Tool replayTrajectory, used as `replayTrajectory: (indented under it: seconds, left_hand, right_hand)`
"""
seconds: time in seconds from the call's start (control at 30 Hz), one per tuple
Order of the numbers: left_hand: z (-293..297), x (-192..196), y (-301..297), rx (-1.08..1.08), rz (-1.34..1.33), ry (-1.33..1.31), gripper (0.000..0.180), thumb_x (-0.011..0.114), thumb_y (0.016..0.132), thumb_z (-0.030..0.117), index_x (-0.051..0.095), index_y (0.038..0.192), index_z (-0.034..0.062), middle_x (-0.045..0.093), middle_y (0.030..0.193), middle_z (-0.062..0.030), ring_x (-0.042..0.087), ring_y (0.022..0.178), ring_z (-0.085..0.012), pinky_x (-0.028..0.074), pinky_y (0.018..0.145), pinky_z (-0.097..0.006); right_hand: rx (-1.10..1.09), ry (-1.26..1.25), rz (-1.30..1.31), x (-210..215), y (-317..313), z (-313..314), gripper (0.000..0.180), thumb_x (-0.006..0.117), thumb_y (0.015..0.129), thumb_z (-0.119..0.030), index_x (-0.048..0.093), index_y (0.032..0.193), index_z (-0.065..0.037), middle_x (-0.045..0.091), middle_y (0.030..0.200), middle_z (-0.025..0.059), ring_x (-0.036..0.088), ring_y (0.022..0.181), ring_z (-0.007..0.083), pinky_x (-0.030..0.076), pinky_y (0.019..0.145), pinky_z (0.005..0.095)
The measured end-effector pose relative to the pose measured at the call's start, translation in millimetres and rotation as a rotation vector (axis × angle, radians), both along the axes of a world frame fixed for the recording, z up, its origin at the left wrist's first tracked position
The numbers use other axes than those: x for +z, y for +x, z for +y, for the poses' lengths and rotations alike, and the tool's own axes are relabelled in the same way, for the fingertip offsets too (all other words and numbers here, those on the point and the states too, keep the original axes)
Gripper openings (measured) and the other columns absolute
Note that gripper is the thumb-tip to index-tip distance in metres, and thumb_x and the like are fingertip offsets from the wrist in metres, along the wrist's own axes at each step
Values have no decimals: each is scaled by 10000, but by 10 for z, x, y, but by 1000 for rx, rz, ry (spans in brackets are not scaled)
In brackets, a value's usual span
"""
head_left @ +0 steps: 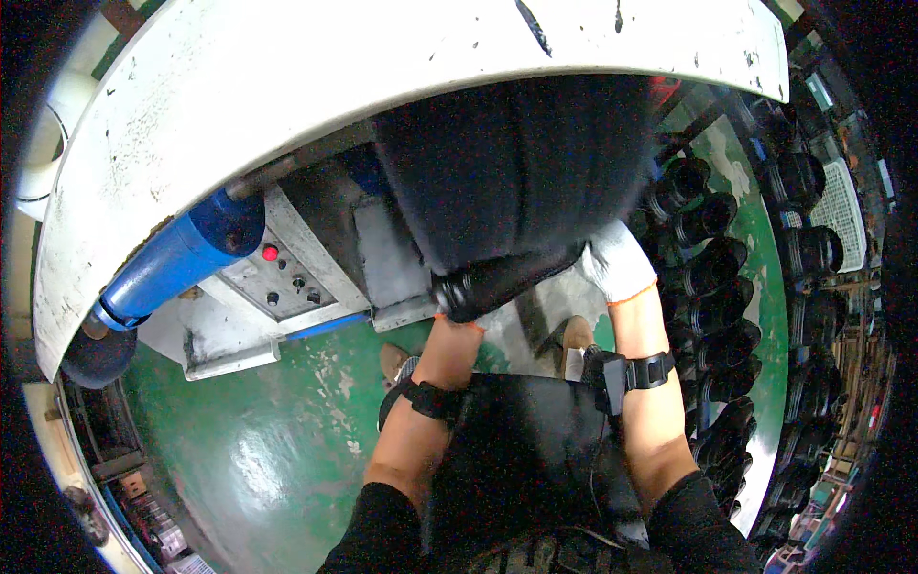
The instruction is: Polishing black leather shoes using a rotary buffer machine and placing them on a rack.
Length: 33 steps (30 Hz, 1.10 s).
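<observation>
A shiny black boot (512,279) lies slantwise in front of me, right under a large dark roller (516,172) whose surface looks smeared by motion. Boot and roller appear to touch along the roller's lower edge. At the boot's left end is my left hand (457,323); only its orange glove cuff and wrist show, the fingers hidden by the boot. My right hand (617,263), in a white glove with an orange cuff, is closed round the boot's right end. Its fingertips are partly hidden by the roller.
A wide white machine hood (382,67) arches over the roller. To the left are a blue cylinder (182,258) and a control panel (287,282) with a red button. Several black boots (717,297) hang on racks at the right. The floor (249,440) is worn green.
</observation>
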State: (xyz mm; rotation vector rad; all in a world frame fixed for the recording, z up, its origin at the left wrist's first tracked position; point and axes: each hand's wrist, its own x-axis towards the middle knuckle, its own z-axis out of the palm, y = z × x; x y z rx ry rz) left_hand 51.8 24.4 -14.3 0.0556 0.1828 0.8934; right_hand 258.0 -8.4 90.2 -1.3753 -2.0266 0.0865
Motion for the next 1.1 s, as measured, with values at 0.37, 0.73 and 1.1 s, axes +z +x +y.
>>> replayTrajectory:
  seconds: [0.37,0.73,1.1]
  left_hand:
    - [253,-124,-67,244,120,-61,525,270,1018,412,378,1427,102,428,1449,-109,420,1299,-327,323,1123,-447]
    - [243,715,-460,525,392,-115,495,272,1018,409,506,1334,108,540,1340,-105,514,1200,-299,387,1070,-424]
    - [283,871,-650,689,372,-20,608,332,985,561,456,1392,128,506,1384,-55,478,1244,-274,358,1082,-397]
  right_hand:
    - [-110,-594,398,-174,-168,-78,269,484,892,-49,556,1149,-13,593,1190,159,562,1064,311,433,972,347]
    - [-85,114,-11,-146,-869,28,329,565,798,-96,621,1094,35,639,1025,241,599,931,431,469,911,487]
    - [-101,56,-330,-248,-1491,142,586,544,804,-234,494,1378,-125,401,1445,219,358,1324,441,212,1126,603]
